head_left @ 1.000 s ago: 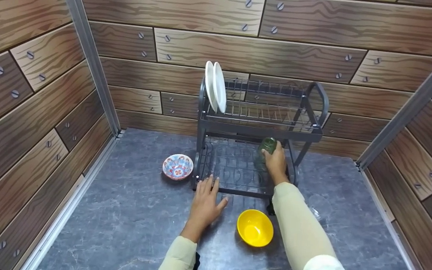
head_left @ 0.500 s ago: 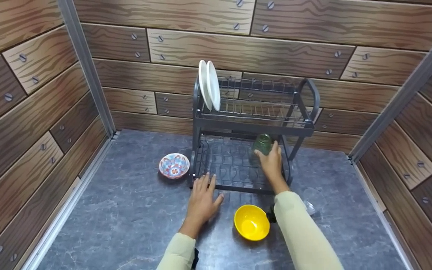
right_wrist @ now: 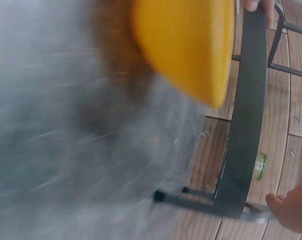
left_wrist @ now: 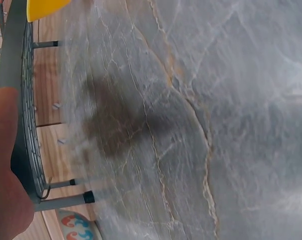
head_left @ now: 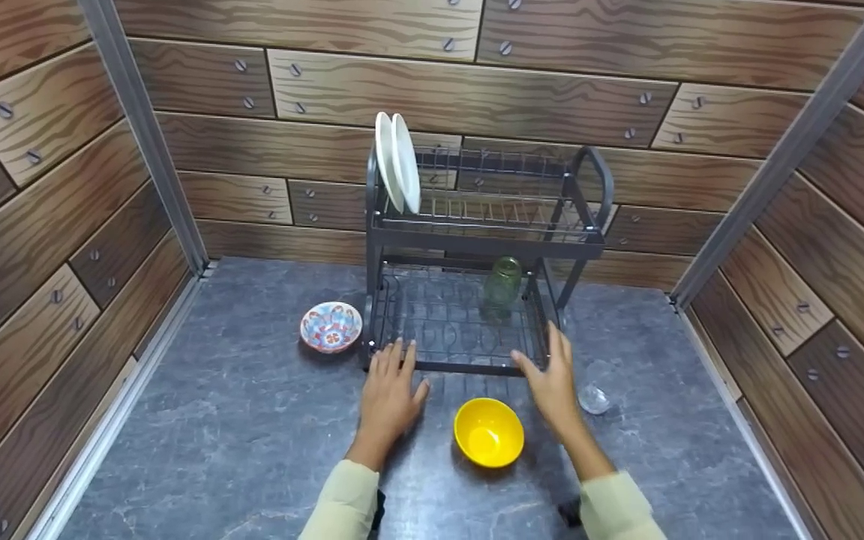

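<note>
A two-tier dark dish rack (head_left: 484, 245) stands against the back wall. A green see-through glass (head_left: 503, 285) stands on its lower tier, toward the right. My right hand (head_left: 556, 390) is in front of the rack's right corner, thumb and fingers spread, holding nothing. In the right wrist view part of the right hand (right_wrist: 293, 207) shows beside the rack. My left hand (head_left: 389, 401) lies with its fingers straight at the rack's front left corner; whether they press on it I cannot tell. Between the hands, nearer the front, sits a yellow bowl (head_left: 489, 433).
Two white plates (head_left: 406, 165) stand on edge at the upper tier's left end. A patterned bowl (head_left: 331, 328) sits left of the rack. A small clear glass item (head_left: 594, 399) lies right of the right hand. Wood-patterned walls (head_left: 432, 82) enclose the grey marbled surface (head_left: 237, 420).
My right hand has let go of the green glass and drawn back toward the front, leaving the glass on the lower tier. The left hand stays at the rack's corner. The view has shifted slightly.
</note>
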A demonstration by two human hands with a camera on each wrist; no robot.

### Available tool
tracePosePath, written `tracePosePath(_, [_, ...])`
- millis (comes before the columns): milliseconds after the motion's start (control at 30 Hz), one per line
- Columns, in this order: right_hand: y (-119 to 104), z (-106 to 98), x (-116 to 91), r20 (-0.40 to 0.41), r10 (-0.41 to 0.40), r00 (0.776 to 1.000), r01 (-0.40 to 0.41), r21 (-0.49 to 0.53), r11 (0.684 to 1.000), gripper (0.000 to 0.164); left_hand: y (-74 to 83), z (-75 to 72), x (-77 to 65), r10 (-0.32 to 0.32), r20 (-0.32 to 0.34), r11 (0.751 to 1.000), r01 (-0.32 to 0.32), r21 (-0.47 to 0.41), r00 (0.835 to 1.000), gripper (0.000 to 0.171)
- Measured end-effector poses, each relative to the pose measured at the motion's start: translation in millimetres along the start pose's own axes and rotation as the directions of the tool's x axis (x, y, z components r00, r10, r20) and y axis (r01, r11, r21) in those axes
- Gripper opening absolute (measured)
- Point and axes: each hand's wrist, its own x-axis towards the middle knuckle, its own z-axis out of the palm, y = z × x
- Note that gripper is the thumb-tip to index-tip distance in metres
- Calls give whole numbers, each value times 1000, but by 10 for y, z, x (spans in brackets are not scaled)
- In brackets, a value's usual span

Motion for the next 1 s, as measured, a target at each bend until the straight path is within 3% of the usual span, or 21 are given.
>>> tracePosePath(233, [344,-392,-386,-98,-44,994,31,-127,991,87,-15,-14,-13,-4,11,1000,4,10,1000,68])
tracePosePath(367, [564,-615,-431,-184,-103,977,67,-190,979,85,-16,-16,-22,-3,18,1000,2,16,1000,69])
tracePosePath(500, [732,-823,-413,-215,-81,973,27,-245,969,85,7,-12,-22,12,14,1000,-12,29,1000,70])
tracePosePath(733, [876,-1005,-223,-61,66,996,-82,-327,942,93,-2,-18,-13,10,2,999,-10,51,1000,72])
tracePosePath(867, [926,-1077,-138,47,165,985,-134,-388,912,100,9,5,-5,32,-23,999,-31,38,999,72])
tracePosePath(1000, [992,-1071,-89,109,202,973,-137,-428,893,103,5,7,-14,29,-26,999,-28,39,999,73])
